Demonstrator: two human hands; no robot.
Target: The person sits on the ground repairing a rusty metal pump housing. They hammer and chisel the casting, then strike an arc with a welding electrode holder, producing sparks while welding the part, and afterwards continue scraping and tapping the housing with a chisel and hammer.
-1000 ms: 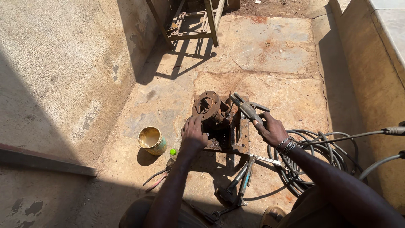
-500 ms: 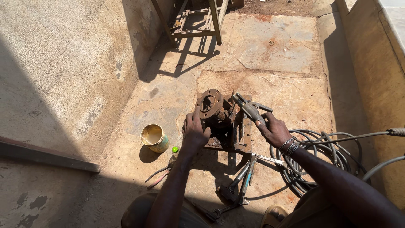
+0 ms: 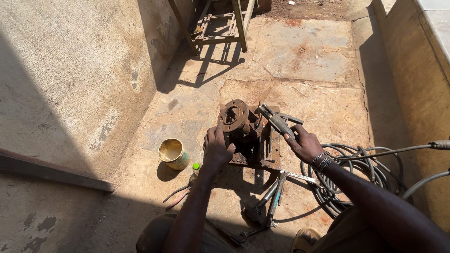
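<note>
Rust-brown and flaking, a heavy iron pump body with a round bolted flange [image 3: 236, 122] sits on a flat rusty metal base plate [image 3: 271, 154] in the middle of a sunlit, cracked concrete floor [image 3: 304, 56]. The person's left hand [image 3: 216, 149] lies on the left side of the pump body just below the flange, fingers spread and curled against the metal. The right hand [image 3: 305, 144] is closed around the handle of a grey metal welding electrode holder [image 3: 277, 122], whose tip points up and left over the base plate, close to the pump body. A beaded bracelet [image 3: 321, 161] circles the right wrist.

Left of the pump stands a yellow tin can [image 3: 173, 153], open at the top, with a small green-capped bottle [image 3: 196, 167] just beside it and red-handled pliers [image 3: 177, 196] lying nearer the person. A hammer and spanners [image 3: 269, 199] lie below the base plate. Coiled grey cable [image 3: 361, 173] rests at the right, beside a plastered wall [image 3: 412, 70].
</note>
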